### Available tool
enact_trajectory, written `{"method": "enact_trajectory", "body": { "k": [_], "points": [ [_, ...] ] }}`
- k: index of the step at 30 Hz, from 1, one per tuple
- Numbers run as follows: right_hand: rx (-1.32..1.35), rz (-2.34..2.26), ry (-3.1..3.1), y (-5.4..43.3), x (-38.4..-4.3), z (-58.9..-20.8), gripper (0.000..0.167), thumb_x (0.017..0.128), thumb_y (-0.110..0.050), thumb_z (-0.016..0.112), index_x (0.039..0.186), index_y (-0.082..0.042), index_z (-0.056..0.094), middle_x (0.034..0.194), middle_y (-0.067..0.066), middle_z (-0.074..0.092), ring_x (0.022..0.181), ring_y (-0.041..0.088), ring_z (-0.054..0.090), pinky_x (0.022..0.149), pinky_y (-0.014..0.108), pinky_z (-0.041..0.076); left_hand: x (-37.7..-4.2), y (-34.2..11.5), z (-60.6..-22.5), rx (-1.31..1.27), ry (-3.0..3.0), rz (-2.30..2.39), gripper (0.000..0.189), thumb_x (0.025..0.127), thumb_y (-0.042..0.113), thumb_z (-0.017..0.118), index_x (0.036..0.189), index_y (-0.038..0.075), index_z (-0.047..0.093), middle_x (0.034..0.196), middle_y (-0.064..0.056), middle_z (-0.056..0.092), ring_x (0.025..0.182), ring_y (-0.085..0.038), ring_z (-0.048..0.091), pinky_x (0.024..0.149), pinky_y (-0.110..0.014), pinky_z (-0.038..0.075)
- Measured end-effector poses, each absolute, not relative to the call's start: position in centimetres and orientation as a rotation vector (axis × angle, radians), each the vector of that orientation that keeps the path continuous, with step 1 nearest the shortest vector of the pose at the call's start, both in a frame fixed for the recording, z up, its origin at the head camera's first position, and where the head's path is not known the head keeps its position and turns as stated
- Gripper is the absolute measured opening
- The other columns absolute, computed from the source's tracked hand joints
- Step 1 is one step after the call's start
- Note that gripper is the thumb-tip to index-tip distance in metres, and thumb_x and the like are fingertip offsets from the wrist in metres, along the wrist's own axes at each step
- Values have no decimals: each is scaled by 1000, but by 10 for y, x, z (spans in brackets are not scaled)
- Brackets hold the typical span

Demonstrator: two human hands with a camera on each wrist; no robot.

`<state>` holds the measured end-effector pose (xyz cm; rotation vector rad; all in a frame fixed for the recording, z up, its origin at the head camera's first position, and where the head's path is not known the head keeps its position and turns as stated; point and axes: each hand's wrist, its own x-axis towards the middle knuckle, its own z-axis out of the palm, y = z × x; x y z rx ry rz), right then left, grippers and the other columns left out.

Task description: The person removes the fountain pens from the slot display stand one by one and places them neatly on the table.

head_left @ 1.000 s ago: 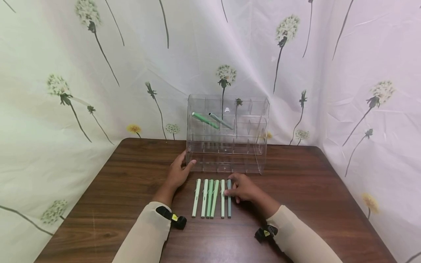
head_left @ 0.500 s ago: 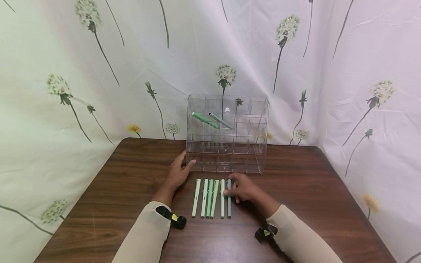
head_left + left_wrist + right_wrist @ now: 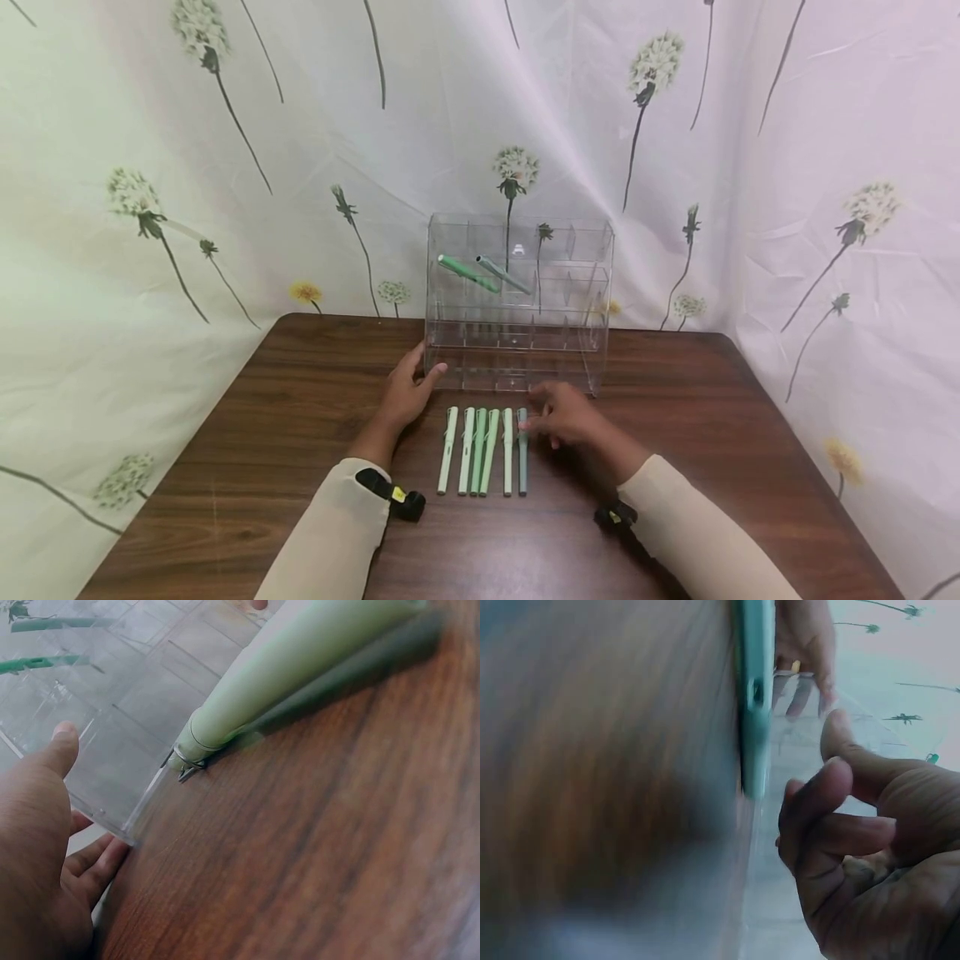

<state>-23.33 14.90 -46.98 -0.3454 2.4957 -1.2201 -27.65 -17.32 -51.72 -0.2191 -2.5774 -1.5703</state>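
Observation:
In the head view, several capped pens lie in a row on the wooden table: pale green pens, a mid-green pen and, at the right end, a grey-blue pen. My right hand hovers beside that last pen's cap, its fingers loosely bent and holding nothing; the right wrist view shows a gap between fingers and pen. Behind the row stands a clear tiered organizer. My left hand rests against its lower left corner, thumb in front and fairly straight fingers along the side.
A green pen and a grey pen lean in the organizer's upper compartments. White cloth with a dandelion print hangs behind and beside the table. A black strap camera sits on the left wrist.
My right hand has moved slightly up and to the right, away from the grey-blue pen's cap. The row of pens, the organizer and my left hand look unmoved.

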Motion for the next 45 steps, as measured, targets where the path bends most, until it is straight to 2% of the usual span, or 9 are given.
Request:
{"method": "enact_trajectory", "body": {
  "k": [10,15,20,26,31,35,38,45],
  "points": [
    [-372,-1089,2555,161,-242,-446,79,90,-24,92,153,4,54,76,14,72,49,21,63,50,40,59,-277,-173,-519,-201,-2598,-1551,80,109,51,65,175,22,30,169,-17,47,156,-39,48,125,-61,44],
    [-415,-1039,2566,164,-247,-427,77,92,-24,91,152,6,54,75,15,72,50,25,66,57,42,63,-277,-174,-519,-189,-2601,-1544,78,110,47,65,175,22,30,170,-18,45,157,-40,47,126,-62,43],
    [-483,-999,2562,165,-253,-408,77,94,-25,89,154,9,53,66,12,68,50,28,67,58,41,62,-276,-174,-519,-186,-2603,-1564,77,111,47,65,175,23,30,171,-17,45,158,-39,46,126,-61,43],
    [-510,-997,2552,165,-263,-388,73,95,-27,89,152,4,56,77,19,73,52,21,65,58,39,61,-275,-175,-520,-190,-2602,-1555,76,111,45,64,175,22,29,170,-18,46,156,-40,47,125,-61,44],
    [-554,-1079,2509,164,-272,-372,65,99,-24,85,152,0,57,75,9,69,53,20,63,58,37,58,-276,-174,-519,-191,-2599,-1554,74,112,40,65,175,23,29,171,-17,44,157,-40,46,126,-62,42],
    [-606,-1156,2494,163,-283,-364,58,101,-21,83,151,-2,59,86,7,71,54,17,59,61,37,57,-277,-174,-519,-205,-2600,-1559,75,112,39,65,175,22,28,171,-18,43,158,-40,45,126,-62,42],
    [-644,-1188,2516,162,-290,-358,55,101,-20,82,148,-3,61,93,8,74,54,17,55,59,35,54,-278,-175,-519,-215,-2601,-1562,76,112,41,65,175,22,28,172,-17,42,159,-39,44,126,-61,43],
    [-667,-1181,2592,154,-300,-342,54,101,-25,83,148,-7,63,100,8,74,55,16,51,56,34,50,-277,-175,-520,-222,-2591,-1569,77,111,44,65,175,24,29,171,-17,45,157,-39,47,125,-60,45]
  ]
}}
